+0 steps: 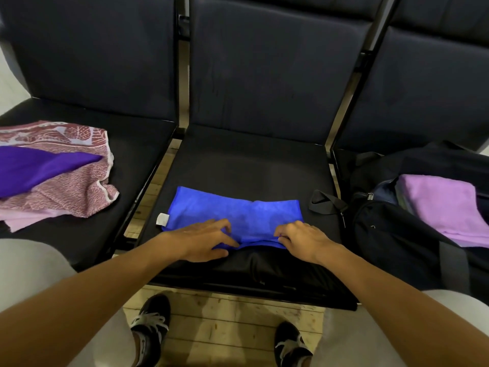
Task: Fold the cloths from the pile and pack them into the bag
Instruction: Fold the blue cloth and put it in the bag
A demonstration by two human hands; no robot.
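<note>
Both hands are laid on the near edge of a blue cloth (232, 210), which is spread in a folded band across the middle seat (246, 165) of a row of dark chairs. By the left hand (203, 241) the cloth's edge is pinched between thumb and curled fingers; by the right hand (301, 239) the same edge is gripped, with the fingertips tucked under a raised fold, though exactly how much fabric is caught there cannot be told from this angle. A small white label (162, 219) is seen at the cloth's left corner. On the left seat a pile is left unfolded: a purple cloth (39, 168) is draped over a pink patterned cloth (79, 192), and a pale lilac piece (29, 217) shows beneath them. On the right seat a dark bag (391, 242) is stood open, and a folded lilac towel (444, 205) is seen lying in its mouth. A black strap (325, 202) from the bag is trailed onto the middle seat, just beside the blue cloth. Below, two dark shoes (150, 324) with white laces are planted on a pale wooden floor (225, 329).
</note>
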